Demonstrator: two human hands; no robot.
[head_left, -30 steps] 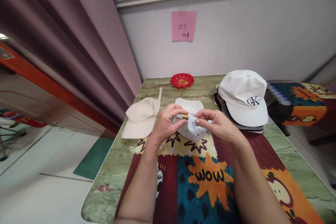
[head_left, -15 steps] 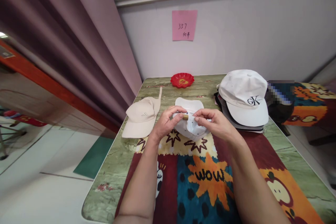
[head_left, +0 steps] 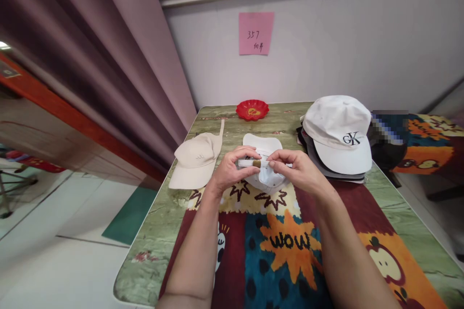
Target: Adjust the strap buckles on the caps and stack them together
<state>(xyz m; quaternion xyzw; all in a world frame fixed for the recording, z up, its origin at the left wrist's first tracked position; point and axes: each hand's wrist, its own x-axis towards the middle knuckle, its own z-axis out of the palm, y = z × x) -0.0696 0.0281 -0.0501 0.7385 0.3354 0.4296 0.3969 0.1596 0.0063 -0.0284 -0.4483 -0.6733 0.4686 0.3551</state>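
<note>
A white cap (head_left: 268,182) lies at the middle of the table, its inside facing up and its brim pointing to the wall. My left hand (head_left: 235,166) pinches the cap's back strap near a brass-coloured buckle (head_left: 256,163). On the other side of the buckle, my right hand (head_left: 295,166) grips the strap between thumb and forefinger. A beige cap (head_left: 195,160) with its strap sticking up rests left of my hands. To the right stands a stack of caps, topped by a white cap with black letters (head_left: 340,130).
A red scalloped dish (head_left: 252,109) sits at the back of the table (head_left: 145,251). A patterned cloth (head_left: 290,241) lies under my forearms. A pink note (head_left: 255,34) is on the wall, and a curtain hangs at the left.
The white strap now extends to the left of the buckle between my left fingers and thumb, where it was hidden before. My right hand has hardly moved.
</note>
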